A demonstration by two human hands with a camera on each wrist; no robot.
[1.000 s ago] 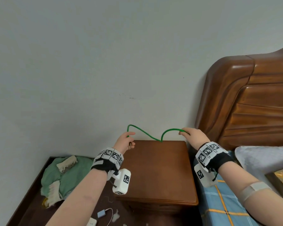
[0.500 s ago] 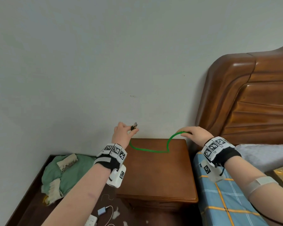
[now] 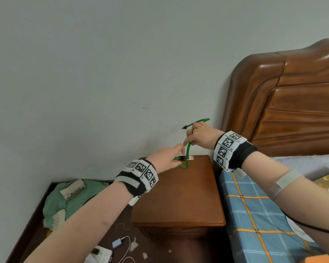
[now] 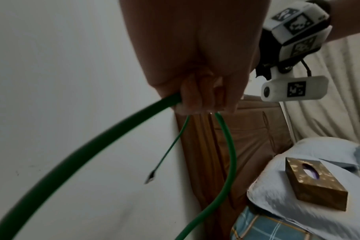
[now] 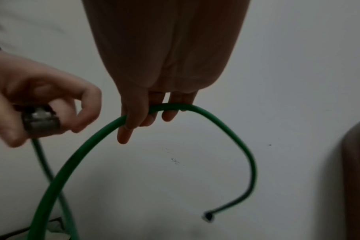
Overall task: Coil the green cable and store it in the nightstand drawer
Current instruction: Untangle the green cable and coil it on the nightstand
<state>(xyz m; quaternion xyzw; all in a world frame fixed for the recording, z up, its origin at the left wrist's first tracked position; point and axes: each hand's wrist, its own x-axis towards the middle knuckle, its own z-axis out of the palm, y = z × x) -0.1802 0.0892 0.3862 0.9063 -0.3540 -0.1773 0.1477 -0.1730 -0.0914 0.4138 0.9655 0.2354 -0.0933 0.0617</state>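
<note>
Green cable [image 3: 187,149] is up over my nightstand [image 3: 179,196], looped between both hands. Left hand [image 3: 169,158] pinches the plug end; right hand [image 3: 201,135] has fingers curled round the upper loop, other tip dangling.

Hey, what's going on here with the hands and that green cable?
A person is coiling a green cable above a wooden nightstand beside a bed. The left hand pinches the end with the larger plug, while the right hand, held higher, grips a loop with the other, smaller plug end sticking out free. Only a first loop is formed so far. No open drawer is visible, so nothing is stored yet.
</note>
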